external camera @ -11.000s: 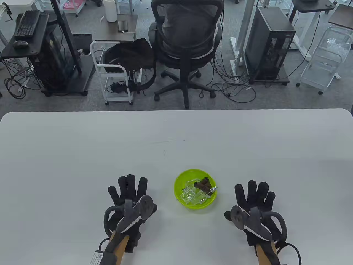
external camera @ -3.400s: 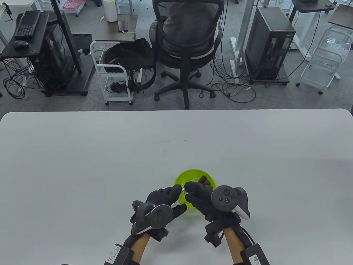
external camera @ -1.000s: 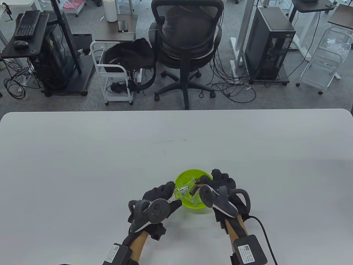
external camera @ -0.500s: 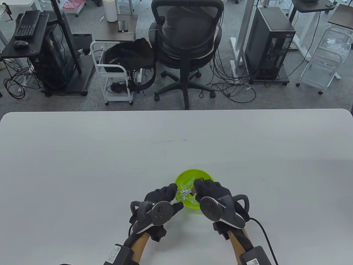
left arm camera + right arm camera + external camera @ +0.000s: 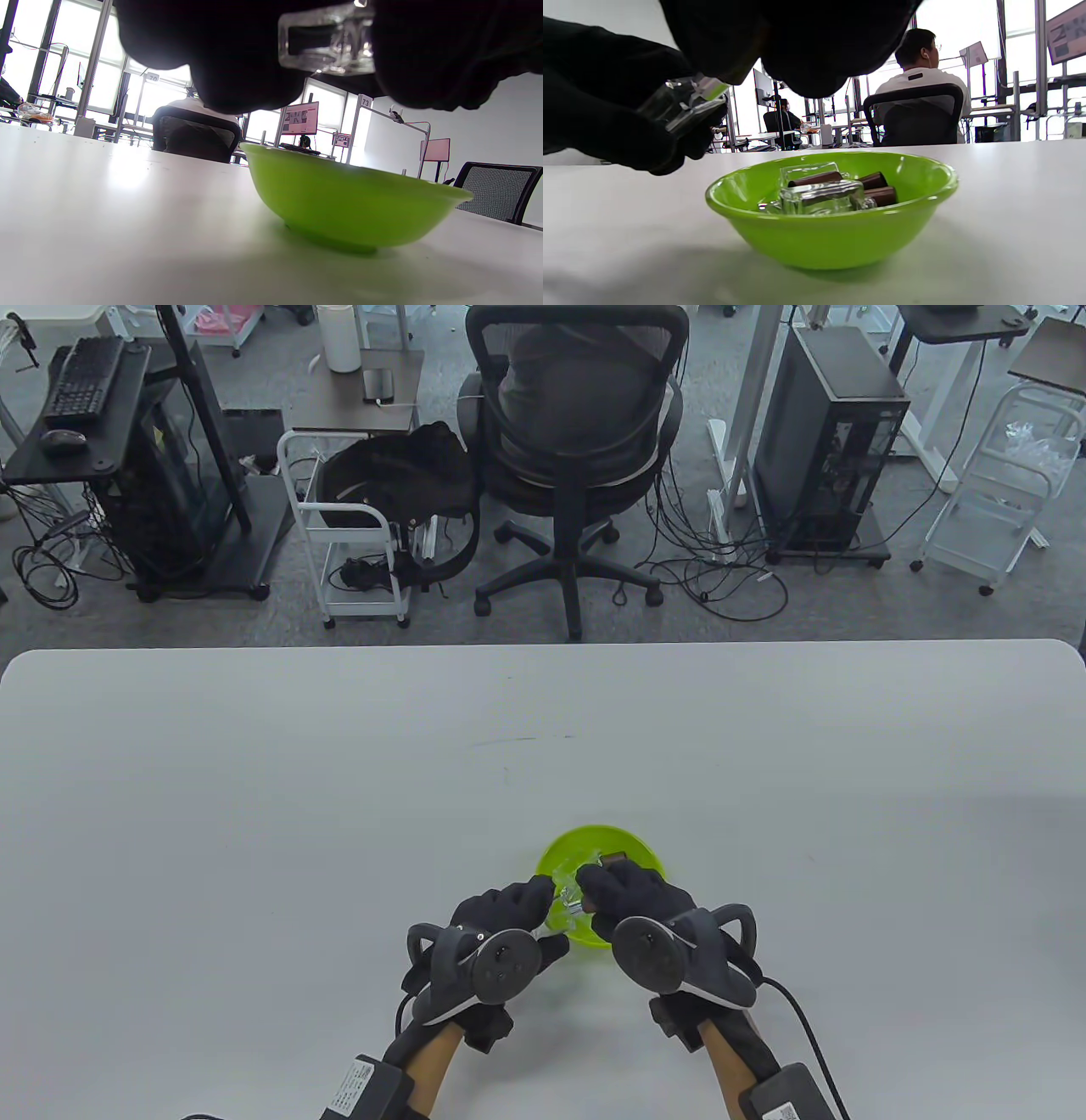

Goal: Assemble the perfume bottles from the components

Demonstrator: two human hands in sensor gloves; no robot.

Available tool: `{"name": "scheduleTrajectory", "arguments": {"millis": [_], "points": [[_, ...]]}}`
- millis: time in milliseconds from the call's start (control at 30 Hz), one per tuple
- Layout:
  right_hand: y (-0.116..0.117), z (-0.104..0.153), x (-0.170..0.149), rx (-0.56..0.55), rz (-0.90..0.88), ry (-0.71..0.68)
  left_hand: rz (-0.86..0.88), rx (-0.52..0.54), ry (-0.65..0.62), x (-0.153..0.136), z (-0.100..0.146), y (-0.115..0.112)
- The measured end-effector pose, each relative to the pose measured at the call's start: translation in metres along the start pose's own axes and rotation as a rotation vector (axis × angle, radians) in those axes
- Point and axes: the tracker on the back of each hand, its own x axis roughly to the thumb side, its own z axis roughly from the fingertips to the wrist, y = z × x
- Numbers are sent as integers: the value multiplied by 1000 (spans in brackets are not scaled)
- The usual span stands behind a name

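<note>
Just above the near rim of the green bowl (image 5: pixel 635 841), my left hand (image 5: pixel 543 903) grips a clear glass perfume bottle (image 5: pixel 566 898). In the left wrist view the bottle (image 5: pixel 326 40) sits between that hand's curled fingers, over the bowl (image 5: pixel 352 199). My right hand (image 5: pixel 598 891) meets it from the right, fingers curled over the bottle's neck (image 5: pixel 710 87). The brown cap it carried is hidden under them. Inside the bowl (image 5: pixel 831 237) lie more clear bottles (image 5: pixel 818 199) and brown caps (image 5: pixel 878 195).
The white table (image 5: pixel 339 780) stretches wide to the left, right and far side of the bowl. Beyond its far edge a person sits in an office chair (image 5: pixel 577 415), among computer towers, carts and cables on the floor.
My right hand took a brown cap from the bowl and brought it left to the bottle's neck. The left hand kept its hold and shifted slightly right. The hands are now pressed together.
</note>
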Motion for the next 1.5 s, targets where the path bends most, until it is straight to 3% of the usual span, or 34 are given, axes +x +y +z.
{"name": "scheduleTrajectory", "arguments": {"millis": [367,600,900,1067,1167,1300,1500], "points": [[-1,-2,-6,49,-174,-14,21,6,-32,3,0,2],[2,-3,-3,46,-136,-18,17,-37,-46,6,-1,2],[0,-3,6,32,-114,-23,29,-16,-65,9,-1,7],[4,-2,10,49,-133,-40,45,-155,37,5,-8,1],[-3,-1,9,46,-42,-36,119,-118,57,-2,-10,0],[-13,9,-16,-53,133,54,162,-87,125,-20,-8,-1],[1,35,-68,76,283,231,228,-71,203,-41,-7,0]]}}
